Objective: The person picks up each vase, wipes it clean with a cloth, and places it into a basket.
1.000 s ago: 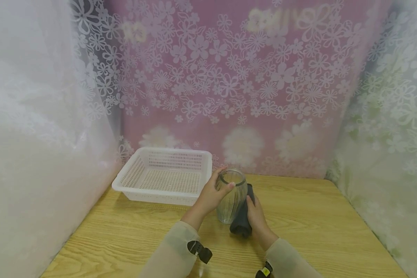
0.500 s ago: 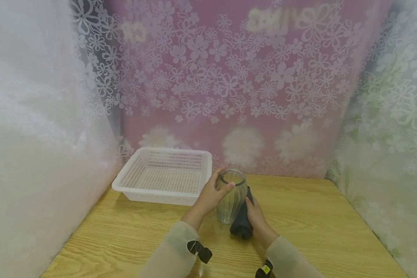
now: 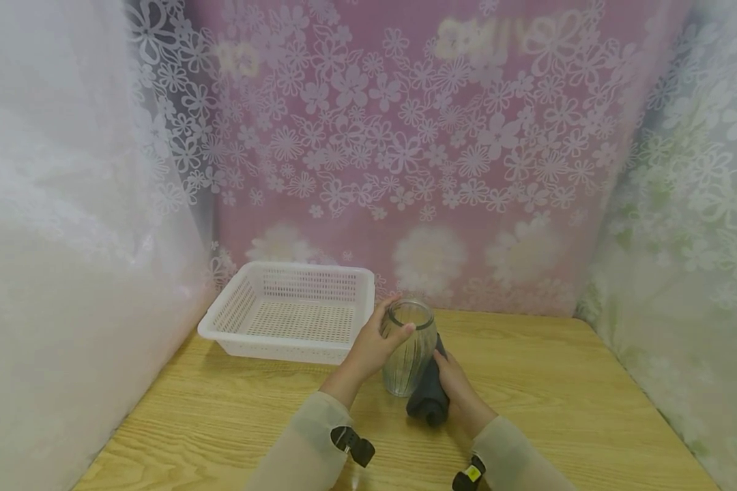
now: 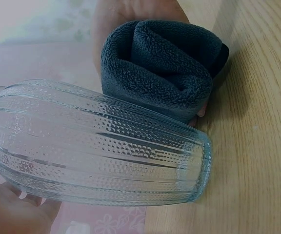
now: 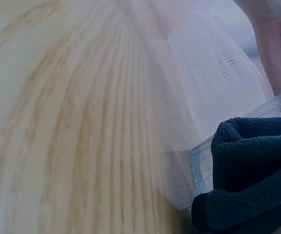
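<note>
A clear ribbed glass vase [image 3: 405, 361] with a dimpled surface stands upright near the middle of the table. My left hand [image 3: 371, 346] grips it near the top, thumb at the front just under the rim. In the left wrist view the vase [image 4: 106, 146] spans the frame. My right hand [image 3: 457, 385] holds a folded dark grey towel [image 3: 428, 395] against the vase's right side. The towel's thick, looped folds [image 4: 160, 63] show end-on in the left wrist view. In the right wrist view the towel [image 5: 252, 170] covers much of the vase's lower part.
A white perforated plastic basket [image 3: 295, 348] stands at the back left, close to my left hand. The wood-grain table [image 3: 546, 389] stretches to the right. Flowered plastic sheeting [image 3: 405, 136] hangs behind the table and along both sides.
My right hand and the towel have slid slightly down and toward me along the vase's side. The left hand and the vase have stayed nearly still.
</note>
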`<state>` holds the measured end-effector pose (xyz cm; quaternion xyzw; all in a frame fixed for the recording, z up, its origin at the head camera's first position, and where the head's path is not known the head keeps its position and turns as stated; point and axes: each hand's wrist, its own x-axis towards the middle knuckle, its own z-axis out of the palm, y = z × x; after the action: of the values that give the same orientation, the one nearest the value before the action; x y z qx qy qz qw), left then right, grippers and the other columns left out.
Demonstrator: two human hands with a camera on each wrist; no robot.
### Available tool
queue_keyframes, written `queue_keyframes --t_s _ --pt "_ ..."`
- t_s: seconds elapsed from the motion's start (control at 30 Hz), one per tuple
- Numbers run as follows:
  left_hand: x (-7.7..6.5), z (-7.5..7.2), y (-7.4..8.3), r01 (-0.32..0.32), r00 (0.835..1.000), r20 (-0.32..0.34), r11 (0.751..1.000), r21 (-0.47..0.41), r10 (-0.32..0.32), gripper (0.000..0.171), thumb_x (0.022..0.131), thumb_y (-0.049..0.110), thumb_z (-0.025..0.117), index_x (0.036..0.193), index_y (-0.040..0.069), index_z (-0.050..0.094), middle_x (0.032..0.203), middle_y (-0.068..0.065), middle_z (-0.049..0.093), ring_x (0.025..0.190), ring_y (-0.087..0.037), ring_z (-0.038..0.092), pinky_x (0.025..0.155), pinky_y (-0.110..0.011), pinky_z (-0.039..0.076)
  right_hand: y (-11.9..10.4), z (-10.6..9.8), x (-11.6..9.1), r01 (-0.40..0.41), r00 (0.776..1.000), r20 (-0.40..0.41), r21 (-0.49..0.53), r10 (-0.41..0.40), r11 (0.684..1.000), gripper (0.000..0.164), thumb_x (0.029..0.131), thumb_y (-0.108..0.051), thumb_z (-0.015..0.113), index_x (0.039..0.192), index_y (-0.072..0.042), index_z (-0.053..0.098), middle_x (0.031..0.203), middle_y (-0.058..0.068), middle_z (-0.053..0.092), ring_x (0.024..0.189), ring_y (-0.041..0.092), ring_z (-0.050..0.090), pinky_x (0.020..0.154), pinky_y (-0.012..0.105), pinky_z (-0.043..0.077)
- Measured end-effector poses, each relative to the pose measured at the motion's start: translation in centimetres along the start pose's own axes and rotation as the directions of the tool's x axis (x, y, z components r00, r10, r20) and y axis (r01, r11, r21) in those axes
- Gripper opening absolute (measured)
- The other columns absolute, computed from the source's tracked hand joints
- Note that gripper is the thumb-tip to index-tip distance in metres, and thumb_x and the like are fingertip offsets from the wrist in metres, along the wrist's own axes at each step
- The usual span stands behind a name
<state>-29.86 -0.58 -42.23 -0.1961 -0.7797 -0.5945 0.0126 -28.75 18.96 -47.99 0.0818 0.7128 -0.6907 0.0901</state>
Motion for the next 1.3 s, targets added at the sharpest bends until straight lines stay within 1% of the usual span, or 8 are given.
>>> queue_keyframes --t_s 0.17,0.3,0.4,0.63,0.7,0.93,1.13,1.3 --pt "0.0 0.0 -0.1 -0.004 1.0 -0.003 1.0 -0.003 0.004 0.069 0.09 0.065 0.061 0.15 0.054 0.029 0.165 0.003 0.02 0.149 -0.037 0.021 0.108 -0.072 0.026 -0.2 0.1 -0.2 -0.001 1.0 0.013 0.036 0.0 0.999 0.066 0.109 -0.042 0.027 0.159 -0.002 0.009 0.156 0.027 0.024 0.14 0.042 0.03 0.117 0.055 0.02" --pt "0.0 0.0 0.0 -0.002 1.0 -0.003 1.0 -0.004 0.002 0.069 0.09 0.065 0.062 0.15 0.055 0.029 0.165 0.004 0.02 0.149 -0.037 0.021 0.108 -0.073 0.025 -0.4 0.2 -0.4 0.016 1.0 -0.003 0.044 -0.016 0.999 0.064 0.109 -0.04 0.029 0.159 -0.003 0.013 0.15 0.026 0.033 0.132 0.038 0.04 0.11 0.05 0.033" --pt "0.0 0.0 0.0 -0.001 1.0 0.0 1.0 -0.002 0.001 0.068 0.091 0.064 0.062 0.15 0.055 0.029 0.165 0.004 0.02 0.149 -0.037 0.02 0.108 -0.073 0.025 -0.5 0.2 -0.5 0.036 0.999 -0.027 0.044 -0.035 0.998 0.063 0.109 -0.038 0.032 0.159 -0.004 0.015 0.148 0.026 0.036 0.129 0.037 0.043 0.106 0.047 0.037" --pt "-0.1 0.0 0.1 -0.006 1.0 -0.001 1.0 0.004 0.006 0.069 0.09 0.066 0.061 0.15 0.055 0.028 0.165 0.004 0.02 0.149 -0.036 0.02 0.108 -0.072 0.025 -1.2 -0.3 -0.8 0.067 0.994 -0.08 -0.027 -0.069 0.997 0.067 0.108 -0.039 0.041 0.16 -0.005 0.014 0.153 0.028 0.031 0.137 0.044 0.036 0.113 0.057 0.03" --pt "-0.1 0.0 0.1 -0.006 1.0 -0.002 1.0 0.004 0.006 0.07 0.09 0.067 0.061 0.15 0.054 0.028 0.165 0.005 0.02 0.149 -0.036 0.02 0.108 -0.072 0.025 -1.5 -0.6 -1.0 0.072 0.994 -0.081 -0.042 -0.076 0.996 0.068 0.108 -0.04 0.041 0.161 -0.006 0.013 0.152 0.027 0.033 0.134 0.043 0.04 0.109 0.057 0.034" --pt "-0.1 0.0 0.2 -0.007 1.0 0.001 1.0 0.009 0.007 0.068 0.091 0.065 0.06 0.15 0.054 0.028 0.165 0.004 0.019 0.149 -0.038 0.021 0.106 -0.074 0.026 -2.5 -1.2 -1.8 0.085 0.993 -0.083 -0.046 -0.089 0.995 0.068 0.109 -0.041 0.038 0.161 -0.007 0.011 0.146 0.025 0.039 0.123 0.036 0.05 0.096 0.046 0.046" --pt "-0.1 0.0 0.2 -0.005 1.0 0.003 1.0 0.007 0.005 0.066 0.093 0.061 0.061 0.15 0.054 0.028 0.165 0.004 0.019 0.149 -0.038 0.021 0.107 -0.074 0.026 -3.0 -1.7 -2.1 0.107 0.989 -0.098 -0.026 -0.109 0.994 0.069 0.108 -0.041 0.039 0.162 -0.009 0.008 0.143 0.025 0.041 0.106 0.025 0.058 0.081 0.034 0.053" --pt "-0.1 0.0 0.3 -0.004 1.0 0.001 1.0 0.005 0.004 0.064 0.096 0.055 0.061 0.15 0.054 0.028 0.165 0.002 0.02 0.149 -0.038 0.021 0.107 -0.074 0.026 -3.6 -1.8 -2.5 0.133 0.985 -0.107 -0.052 -0.138 0.99 0.071 0.108 -0.043 0.038 0.162 -0.01 0.005 0.145 0.025 0.038 0.106 0.025 0.058 0.08 0.033 0.052"
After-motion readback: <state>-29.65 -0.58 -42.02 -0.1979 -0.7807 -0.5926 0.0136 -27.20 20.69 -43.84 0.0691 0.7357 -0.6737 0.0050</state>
